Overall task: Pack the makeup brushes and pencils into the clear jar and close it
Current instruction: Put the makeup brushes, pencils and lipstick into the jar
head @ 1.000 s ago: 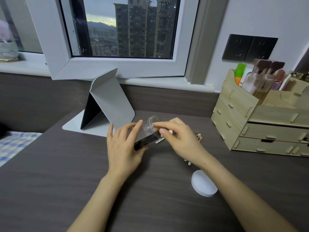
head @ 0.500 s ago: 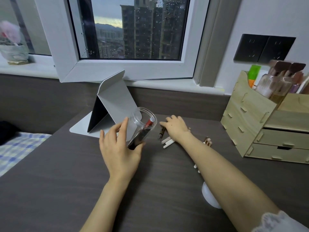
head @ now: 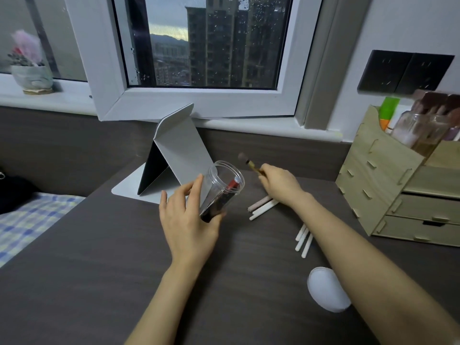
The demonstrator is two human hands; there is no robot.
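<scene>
one dark wood-grain desk runs under everything, and one wooden drawer organizer stands at its right, cut off by the frame edge with its bottles blurred. one grey folding stand sits propped at the back. my two arms reach in. one clear jar is tilted in my left hand, mouth pointing up and to the right; my fingers wrap its lower half, so the base is hidden behind my palm. inside i count one red-capped pencil and some dark items i cannot separate. one white lid lies near me on the desk, its right edge covered by my right forearm. my right hand is clenched around one makeup brush, lifted off the desk just right of the jar mouth; its tip is smeared with motion. two loose clusters of pale brush handles lie on the desk: three or so under my right wrist, four by my forearm, their heads hidden beneath my arm.

half a second ago my right hand lay flat on the desk over the brushes; now it is raised with one picked up, and the jar stays tilted in the same grip.
</scene>
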